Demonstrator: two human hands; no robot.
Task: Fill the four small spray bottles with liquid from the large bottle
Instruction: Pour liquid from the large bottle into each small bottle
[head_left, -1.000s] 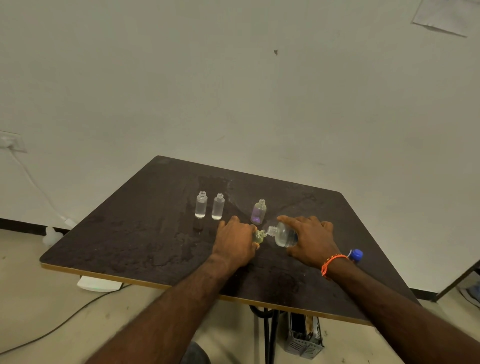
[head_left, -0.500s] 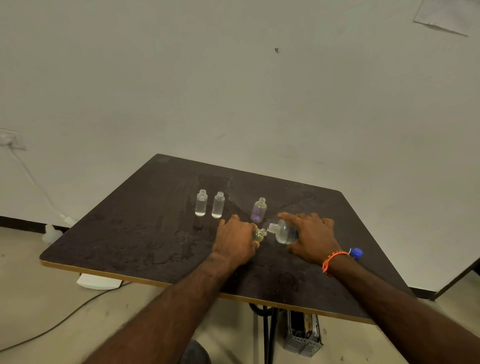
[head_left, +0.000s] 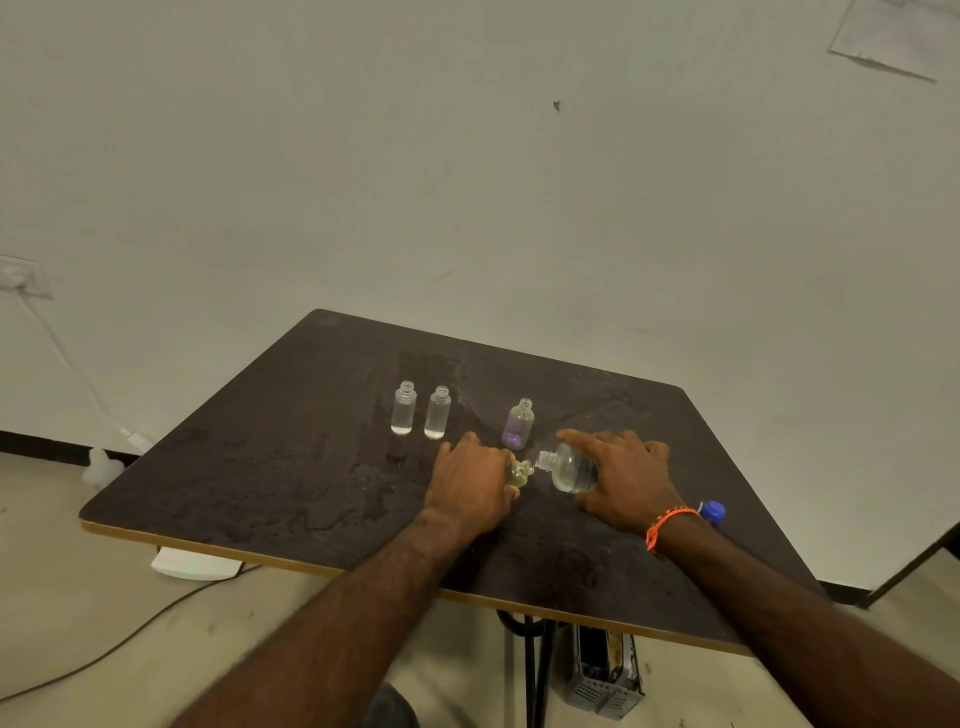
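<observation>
A dark, mottled square table (head_left: 270, 467) with a pale edge band fills the middle. Both forearms reach forward over its near edge. The right hand (head_left: 621, 480), an orange band (head_left: 667, 525) at its wrist, wraps a clear, rounded large bottle (head_left: 569, 467) tipped leftward, neck meeting the mouth of a small yellowish bottle (head_left: 518, 473) that the left hand (head_left: 470, 486) grips with curled fingers. Farther back stand a purple-tinted small bottle (head_left: 518, 425) and, to the left, two clear capless ones (head_left: 403, 409) (head_left: 437, 413), upright, side by side. A blue cap (head_left: 712, 512) lies near the right wrist.
</observation>
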